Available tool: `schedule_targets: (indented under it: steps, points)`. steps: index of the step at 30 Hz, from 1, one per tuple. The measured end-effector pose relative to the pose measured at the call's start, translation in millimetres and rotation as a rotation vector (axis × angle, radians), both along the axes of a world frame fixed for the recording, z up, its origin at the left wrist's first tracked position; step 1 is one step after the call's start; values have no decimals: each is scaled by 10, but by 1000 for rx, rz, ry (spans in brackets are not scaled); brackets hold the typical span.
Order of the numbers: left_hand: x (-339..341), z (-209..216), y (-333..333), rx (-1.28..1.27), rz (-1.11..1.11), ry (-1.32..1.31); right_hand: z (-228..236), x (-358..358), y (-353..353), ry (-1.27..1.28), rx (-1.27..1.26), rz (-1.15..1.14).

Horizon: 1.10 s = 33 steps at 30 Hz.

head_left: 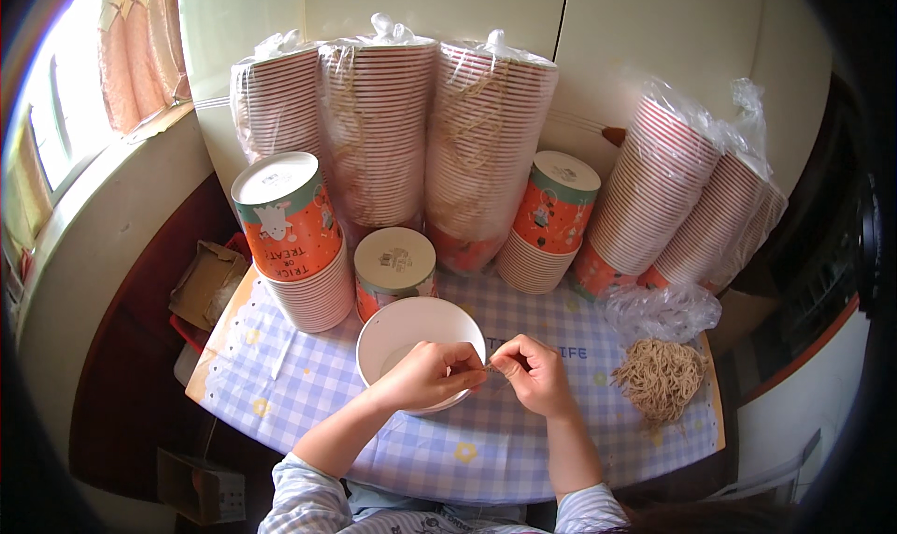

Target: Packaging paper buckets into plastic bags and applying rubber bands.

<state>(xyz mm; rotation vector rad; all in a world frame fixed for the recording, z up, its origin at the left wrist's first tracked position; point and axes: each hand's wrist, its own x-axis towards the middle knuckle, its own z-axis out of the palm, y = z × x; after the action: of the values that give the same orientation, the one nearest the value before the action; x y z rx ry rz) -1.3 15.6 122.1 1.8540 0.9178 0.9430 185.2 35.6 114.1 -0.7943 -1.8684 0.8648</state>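
Note:
A white paper bucket (385, 333) stands mouth up in front of me, its inside partly covered by my left hand. My left hand (437, 370) reaches over the bucket with thumb and fingers pinched together. Just off the right rim, my right hand (531, 370) is pinched too, its fingertips almost touching the left ones. Between them a small bit of thin brownish cord (489, 367) shows; most of it is hidden by the fingers. To the right lies a loose heap of tan cords (662, 379).
Behind the bucket stands an upside-down orange and green paper bucket (396, 258). Nested stacks flank it, left (304, 291) and right (534, 263). Tall plastic-wrapped stacks (378, 132) line the back; others (654, 179) lean at right. Crumpled plastic (663, 310) touches the cord heap. A checked cloth (299, 384) covers the table.

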Motion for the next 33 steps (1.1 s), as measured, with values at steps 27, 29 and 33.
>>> schedule_targets:
  steps: [27,29,33]
  points:
    - [108,50,-109,466,144,77,134,122,-242,139,-137,144]
    - [101,61,-122,510,157,106,132,133,-270,133,-134,141]
    - [69,82,-182,549,128,184,221,138,-353,56,-100,156]
